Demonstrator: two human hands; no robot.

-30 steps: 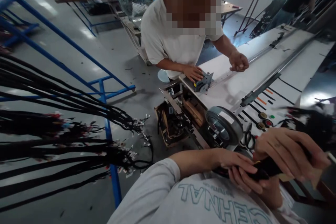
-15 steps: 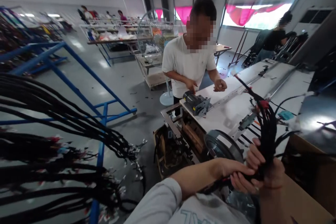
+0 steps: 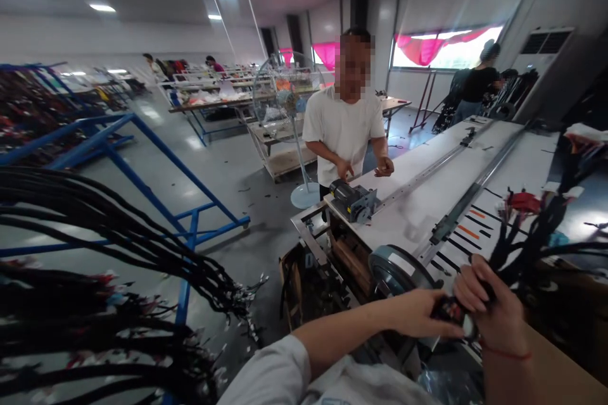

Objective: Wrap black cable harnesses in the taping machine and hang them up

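Observation:
At the right my right hand (image 3: 496,304), with a red string round its wrist, is wrapped round a bundle of black-sleeved wire harnesses (image 3: 532,237). The bundle fans out up and to the right over the table, and a red piece (image 3: 525,202) and pale connectors show among its branches. My left hand (image 3: 425,313) reaches across in front of my body, closed round the dark lower end of the bundle, where small coloured bits show. The two hands are close together, and part of what lies between them is hidden by the fingers.
A long white table (image 3: 403,183) with metal rails, a motor (image 3: 349,196) and a round dark wheel (image 3: 403,269) stands ahead. A co-worker (image 3: 344,126) stands behind it. At left, black harnesses (image 3: 156,228) hang by a blue frame (image 3: 190,253). A cardboard box (image 3: 555,361) is at lower right.
My view has tilted up slightly. The harness bundle has swung right and tipped away from upright, its branches spreading. My left hand has shifted slightly; the co-worker's head has lifted.

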